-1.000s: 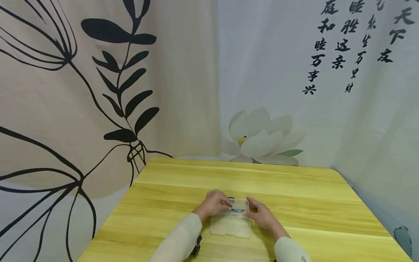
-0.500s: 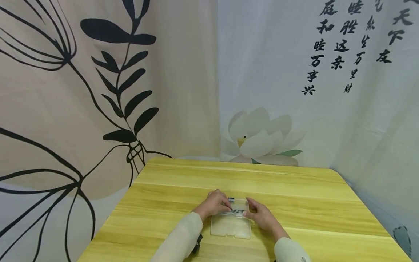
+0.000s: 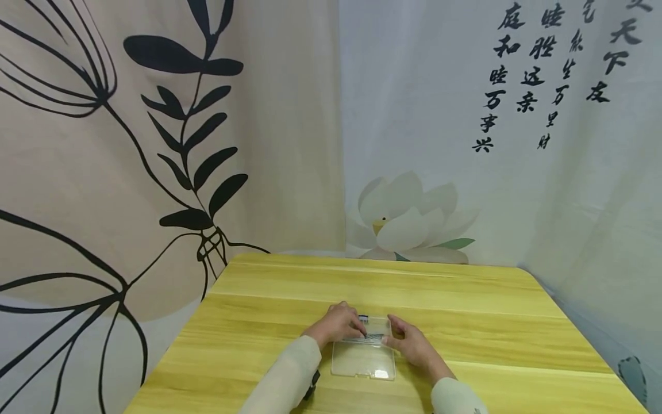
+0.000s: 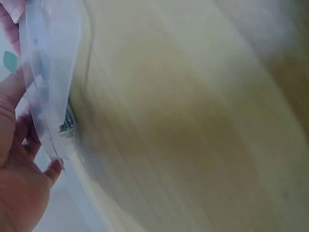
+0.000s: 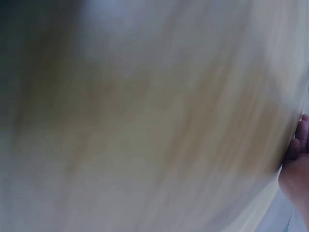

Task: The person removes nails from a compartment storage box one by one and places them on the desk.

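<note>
A clear plastic case (image 3: pixel 363 361) lies on the table with its lid folded back toward the person. Several thin dark metal rods (image 3: pixel 374 338) lie across its far part; their exact kind is too small to tell. My left hand (image 3: pixel 338 323) reaches over the case's left side, its thumb and fingertips pinching at the rods' left ends. In the left wrist view, the left hand (image 4: pixel 24 179) is beside the clear plastic, close to the rods (image 4: pixel 67 123). My right hand (image 3: pixel 408 338) grips the case's right edge between thumb and fingers. The right wrist view shows only part of that hand (image 5: pixel 297 169).
A wood-grain table (image 3: pixel 248 322) spreads around the case. Below the left sleeve shows a black strap (image 3: pixel 311 386). A printed curtain (image 3: pixel 289 144) hangs behind the table. A small dark and white piece (image 3: pixel 364 318) sits at the case's far left corner.
The head view has shifted slightly. The left fingertips move a little at the rods, which lie at a slightly different slant. The right hand keeps its hold on the case.
</note>
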Demonstrator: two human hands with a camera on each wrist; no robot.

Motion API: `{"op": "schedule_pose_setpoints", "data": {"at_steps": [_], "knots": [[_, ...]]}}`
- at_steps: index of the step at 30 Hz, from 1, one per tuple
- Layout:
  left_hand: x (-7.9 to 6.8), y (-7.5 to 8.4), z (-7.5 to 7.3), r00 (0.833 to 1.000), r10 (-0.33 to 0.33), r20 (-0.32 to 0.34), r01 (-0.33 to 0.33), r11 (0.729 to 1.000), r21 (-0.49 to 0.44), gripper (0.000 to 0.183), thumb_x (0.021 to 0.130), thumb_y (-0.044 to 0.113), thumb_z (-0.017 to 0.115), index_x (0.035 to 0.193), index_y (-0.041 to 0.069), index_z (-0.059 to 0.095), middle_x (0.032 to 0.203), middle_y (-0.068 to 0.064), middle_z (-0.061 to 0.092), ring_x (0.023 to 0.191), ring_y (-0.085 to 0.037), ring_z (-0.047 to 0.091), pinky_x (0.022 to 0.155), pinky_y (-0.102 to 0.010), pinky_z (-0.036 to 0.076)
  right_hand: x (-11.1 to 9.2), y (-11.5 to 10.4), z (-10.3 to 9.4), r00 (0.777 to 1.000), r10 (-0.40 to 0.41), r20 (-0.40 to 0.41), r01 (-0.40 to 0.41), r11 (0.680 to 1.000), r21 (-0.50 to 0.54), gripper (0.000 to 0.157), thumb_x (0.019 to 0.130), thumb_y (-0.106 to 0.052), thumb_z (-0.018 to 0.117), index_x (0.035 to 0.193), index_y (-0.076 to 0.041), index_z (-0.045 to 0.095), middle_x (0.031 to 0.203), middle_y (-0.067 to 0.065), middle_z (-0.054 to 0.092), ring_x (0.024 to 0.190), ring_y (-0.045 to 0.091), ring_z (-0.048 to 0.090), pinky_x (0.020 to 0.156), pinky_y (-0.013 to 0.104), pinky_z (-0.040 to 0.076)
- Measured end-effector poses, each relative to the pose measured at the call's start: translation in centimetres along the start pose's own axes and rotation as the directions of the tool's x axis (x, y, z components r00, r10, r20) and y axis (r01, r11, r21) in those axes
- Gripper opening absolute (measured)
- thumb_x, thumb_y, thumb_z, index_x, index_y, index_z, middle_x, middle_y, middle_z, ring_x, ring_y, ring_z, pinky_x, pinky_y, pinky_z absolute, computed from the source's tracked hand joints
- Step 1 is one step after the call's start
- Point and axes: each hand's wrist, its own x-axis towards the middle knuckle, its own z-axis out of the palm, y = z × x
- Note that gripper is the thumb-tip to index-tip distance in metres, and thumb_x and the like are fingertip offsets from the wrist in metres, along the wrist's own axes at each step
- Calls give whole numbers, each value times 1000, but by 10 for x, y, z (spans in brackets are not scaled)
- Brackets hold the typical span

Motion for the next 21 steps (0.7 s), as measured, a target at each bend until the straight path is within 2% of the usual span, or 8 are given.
{"op": "schedule_pose_setpoints", "data": {"at_steps": [8,21], "knots": [[2,0,4,999,-36,2,36,999,-6,6,85,31,80,82,26,81,79,21,56,81,-3,41,84,-28,35,0,5,3,1000,-8,-2,8,1000,5,70,94,-22,70,151,0,37,146,27,44,133,45,42,107,59,32],[1,-2,1,1000,24,-12,-24,998,-59,7,87,29,77,84,23,80,83,19,59,83,-3,44,88,-31,38,1,3,0,1000,-4,4,4,1000,-8,71,94,-25,70,151,-1,37,147,27,43,133,44,43,106,58,35]]}}
